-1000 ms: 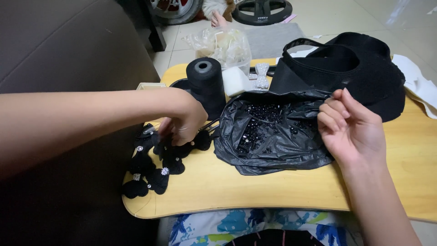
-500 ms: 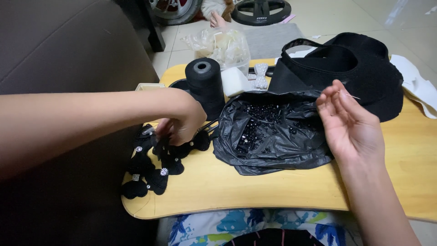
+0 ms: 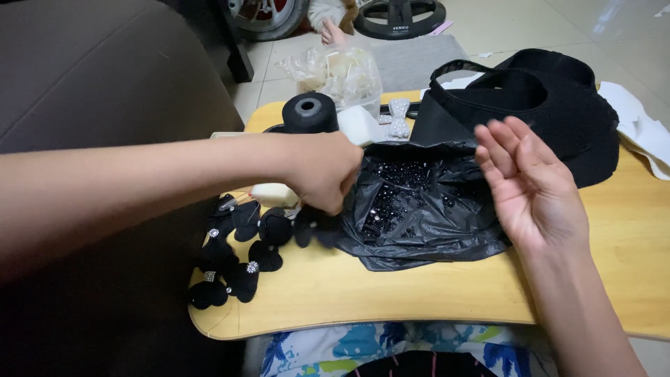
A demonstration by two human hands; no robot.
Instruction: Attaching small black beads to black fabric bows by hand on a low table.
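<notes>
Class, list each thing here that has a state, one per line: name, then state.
left hand: closed on a black fabric bow
right hand: open, palm up, holding nothing
black plastic bag: spread open, beads inside
thread cone: upright
black bows: lying loose on the table's left edge

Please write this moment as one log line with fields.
left hand: closed on black fabric bow | right hand: open, palm up, empty, above black plastic bag of beads | surface: wooden tray table
</notes>
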